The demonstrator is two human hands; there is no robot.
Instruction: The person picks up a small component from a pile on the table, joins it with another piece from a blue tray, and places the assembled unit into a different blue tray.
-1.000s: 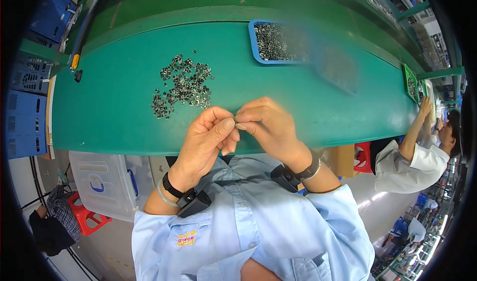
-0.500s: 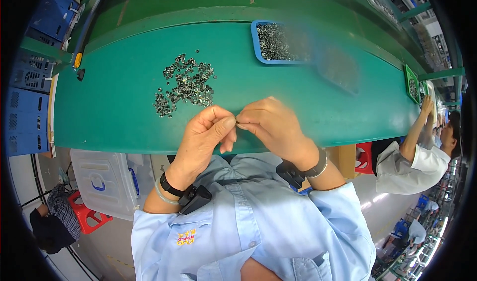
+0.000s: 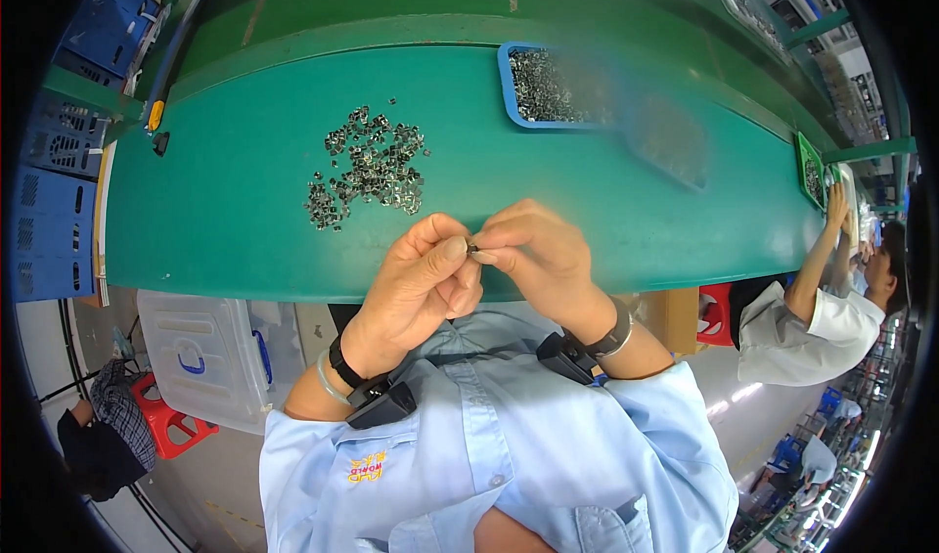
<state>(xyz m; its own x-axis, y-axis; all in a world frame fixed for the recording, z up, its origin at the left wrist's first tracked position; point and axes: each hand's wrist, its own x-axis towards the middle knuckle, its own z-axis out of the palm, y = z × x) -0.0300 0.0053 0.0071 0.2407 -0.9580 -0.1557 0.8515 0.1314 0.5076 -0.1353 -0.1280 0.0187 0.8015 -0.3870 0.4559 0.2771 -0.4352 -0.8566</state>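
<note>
Close to the table's near edge, my left hand (image 3: 425,269) and my right hand (image 3: 536,255) meet fingertip to fingertip. Between their thumbs and forefingers is a small dark metal piece (image 3: 472,249), mostly covered by the fingers. Both hands are closed in a pinch on it. Beyond my left hand, a loose pile of small shiny metal pieces (image 3: 377,167) lies spread on the green table (image 3: 215,211). Farther off to the right stands a blue tray (image 3: 509,93) filled with similar small pieces; its right part is blurred.
A knife with a yellow part (image 3: 155,115) lies at the far left edge. Left of me on the floor is a clear plastic box (image 3: 201,357) beside a red stool (image 3: 171,421). To the right, a co-worker (image 3: 807,328) sits near a green tray (image 3: 810,167).
Both hands have shifted slightly to the right and turned a little, so more of the small dark piece shows between the fingertips. The pile and the blue tray stay put.
</note>
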